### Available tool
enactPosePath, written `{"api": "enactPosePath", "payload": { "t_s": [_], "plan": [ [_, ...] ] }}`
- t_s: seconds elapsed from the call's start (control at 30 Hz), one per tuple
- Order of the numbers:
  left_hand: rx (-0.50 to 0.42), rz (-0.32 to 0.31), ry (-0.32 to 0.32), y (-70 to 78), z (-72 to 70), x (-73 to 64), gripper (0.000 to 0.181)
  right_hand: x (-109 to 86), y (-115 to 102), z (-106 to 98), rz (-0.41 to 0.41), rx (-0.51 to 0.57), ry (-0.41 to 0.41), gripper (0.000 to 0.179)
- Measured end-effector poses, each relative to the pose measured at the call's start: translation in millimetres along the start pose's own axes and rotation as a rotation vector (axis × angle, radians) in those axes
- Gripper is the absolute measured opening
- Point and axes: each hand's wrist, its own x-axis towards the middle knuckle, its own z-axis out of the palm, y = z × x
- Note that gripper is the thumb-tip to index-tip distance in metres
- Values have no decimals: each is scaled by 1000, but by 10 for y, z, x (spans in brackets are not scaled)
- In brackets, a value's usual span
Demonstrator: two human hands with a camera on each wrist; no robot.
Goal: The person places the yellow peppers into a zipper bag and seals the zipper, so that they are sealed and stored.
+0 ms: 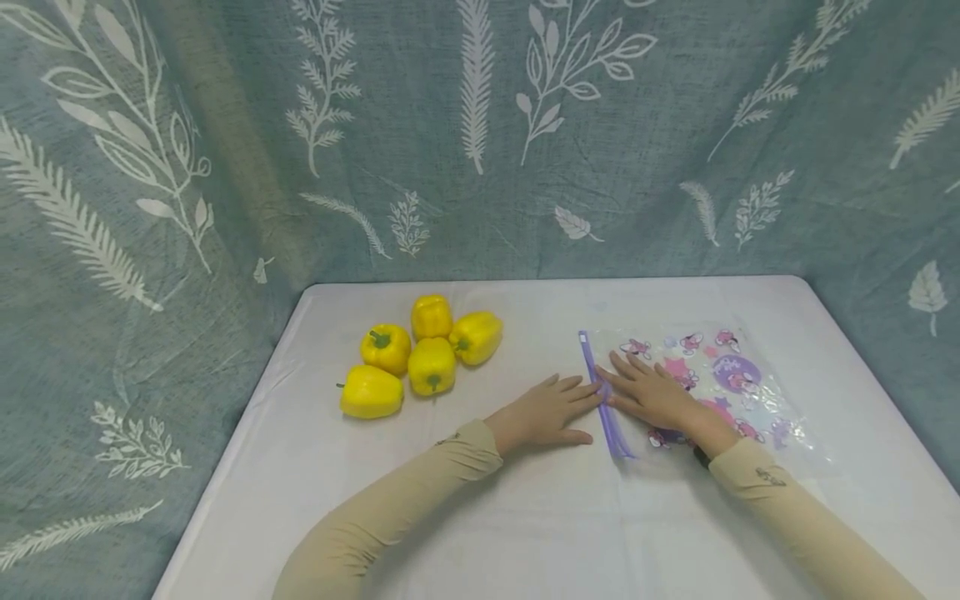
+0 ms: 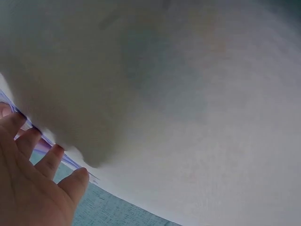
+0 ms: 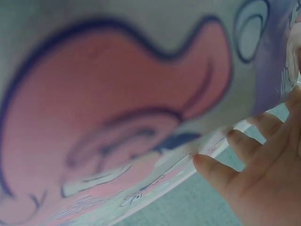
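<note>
A clear zip bag (image 1: 750, 400) printed with pink and purple cartoon figures lies flat, its purple zip edge (image 1: 615, 437) facing left. My left hand (image 1: 546, 412) rests palm down on the table with straight fingers, the tips touching that zip edge. On top of the bag, just right of the zip, my right hand (image 1: 656, 400) lies with fingers stretched out towards the left fingertips. In the left wrist view the fingers (image 2: 49, 162) meet the purple strip. The right wrist view shows the bag's pink print (image 3: 108, 94) close up, beside straight fingers (image 3: 214, 172).
Several yellow bell peppers (image 1: 431, 367) sit grouped at the back left of the white-covered table (image 1: 480, 533). A grey-green curtain (image 1: 420, 167) with white leaf patterns hangs behind and at both sides.
</note>
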Motion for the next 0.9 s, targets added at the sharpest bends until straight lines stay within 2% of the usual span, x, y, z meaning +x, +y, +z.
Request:
{"api": "enactPosePath", "payload": {
  "t_s": [0.2,0.53,0.7,0.9],
  "plan": [
    [-16,-16,-7,3,14,22,65,-5,10,-19,-5,26,12,53],
    [-138,-73,6,-35,2,117,54,50,25,-69,-50,85,134,50],
    [-189,-87,32,-47,-11,148,53,42,2,-137,-14,142,166,49],
    [-219,-111,79,-43,-21,174,51,29,-26,-246,57,246,161,52]
  ]
}}
